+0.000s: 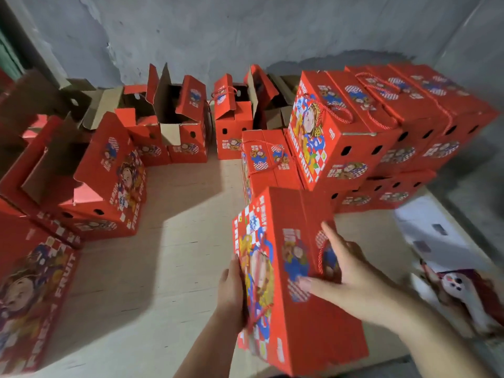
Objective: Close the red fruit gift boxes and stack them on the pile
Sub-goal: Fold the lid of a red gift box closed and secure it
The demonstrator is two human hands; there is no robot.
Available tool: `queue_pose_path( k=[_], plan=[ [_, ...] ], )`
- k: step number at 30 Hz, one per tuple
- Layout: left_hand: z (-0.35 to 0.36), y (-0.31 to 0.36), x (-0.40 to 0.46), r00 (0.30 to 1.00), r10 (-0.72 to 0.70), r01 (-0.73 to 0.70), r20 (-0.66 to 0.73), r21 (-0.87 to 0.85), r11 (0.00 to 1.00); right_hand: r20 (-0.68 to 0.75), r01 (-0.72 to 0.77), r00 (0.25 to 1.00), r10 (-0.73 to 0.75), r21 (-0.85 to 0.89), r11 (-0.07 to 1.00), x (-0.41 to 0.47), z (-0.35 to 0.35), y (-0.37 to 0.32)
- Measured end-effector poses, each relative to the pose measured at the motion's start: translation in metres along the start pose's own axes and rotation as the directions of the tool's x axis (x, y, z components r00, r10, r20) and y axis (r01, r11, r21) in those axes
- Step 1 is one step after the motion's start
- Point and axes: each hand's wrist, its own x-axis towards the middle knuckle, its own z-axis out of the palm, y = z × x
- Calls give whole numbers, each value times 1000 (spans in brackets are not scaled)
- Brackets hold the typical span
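A closed red fruit gift box point(289, 230) is held up in front of me, tilted, over the cardboard floor. My left hand point(231, 293) presses flat against its printed left face. My right hand point(341, 271) lies on its top, fingers spread, beside the red rope handle. The pile of closed red boxes point(381, 126) stands at the right against the wall, two layers high, with one lower closed box point(267, 162) in front of it.
Several open red boxes point(180, 118) with raised flaps line the back wall and the left side point(90, 181). Flattened cardboard point(163, 241) covers the floor. A white sheet point(431, 230) and a toy-like object point(458, 287) lie at the right.
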Motion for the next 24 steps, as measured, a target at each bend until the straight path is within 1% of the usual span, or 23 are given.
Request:
queue_pose_path(
  k=[1, 2, 3, 4, 5, 6, 7, 9, 10, 11, 12, 13, 14, 15, 17, 18, 20, 21, 23, 24],
  plan=[
    [0, -2, 1, 1000, -5, 6, 29, -16, 1000, -48, 8, 999, -7, 16, 1000, 6, 4, 1],
    [3, -2, 0, 996, -20, 26, 88, -68, 997, -100, 41, 994, -39, 21, 999, 9, 9, 6],
    [8, 1, -3, 988, -38, 54, 152, -107, 993, -144, 93, 985, -95, -26, 995, 12, 11, 1],
    [10, 3, -4, 978, -14, 47, 208, -154, 987, -198, 146, 968, -157, -68, 987, 17, 12, 0],
    [11, 9, -9, 967, 52, -2, 250, -196, 981, -238, 177, 952, -195, -96, 980, 18, 9, -6],
    [10, 17, -12, 964, 111, -64, 242, -195, 979, -274, 197, 936, -223, -120, 973, 17, 5, -11],
    [9, 27, -12, 956, 158, -126, 249, -140, 982, -294, 234, 917, -270, -152, 960, 15, -1, -19],
    [9, 52, -6, 953, 227, -242, 202, 55, 969, -271, 344, 880, -389, -201, 917, 9, -17, -37],
    [12, 67, -4, 967, 231, -246, 111, 154, 957, -222, 400, 868, -444, -215, 891, 6, -27, -46],
    [13, 77, -3, 974, 224, -229, 45, 207, 951, -166, 438, 861, -480, -235, 868, 4, -40, -57],
    [19, 89, -10, 972, 233, -235, 35, 214, 948, -121, 449, 861, -493, -275, 850, 4, -53, -66],
    [28, 101, -17, 962, 260, -271, 82, 201, 941, -90, 442, 863, -497, -340, 830, 6, -65, -72],
    [37, 111, -22, 947, 277, -304, 163, 176, 936, -86, 432, 861, -502, -398, 809, 8, -76, -79],
    [48, 124, -31, 918, 312, -352, 244, 138, 926, -109, 422, 849, -518, -449, 787, 11, -87, -86],
    [68, 150, -34, 881, 347, -386, 321, 67, 920, -180, 429, 797, -576, -502, 751, 21, -104, -97],
    [77, 163, -26, 874, 352, -385, 334, 35, 922, -216, 431, 769, -602, -519, 738, 29, -112, -102],
    [94, 188, -9, 878, 353, -390, 323, 58, 919, -276, 409, 729, -626, -557, 722, 55, -123, -106],
    [104, 197, -9, 872, 381, -421, 308, 73, 904, -305, 386, 720, -623, -571, 725, 72, -127, -105],
    [115, 204, -4, 829, 455, -504, 326, 83, 859, -341, 326, 735, -586, -580, 747, 108, -122, -96],
    [116, 201, -2, 808, 480, -538, 340, 96, 837, -346, 289, 762, -547, -574, 766, 124, -115, -88]
  ],
)
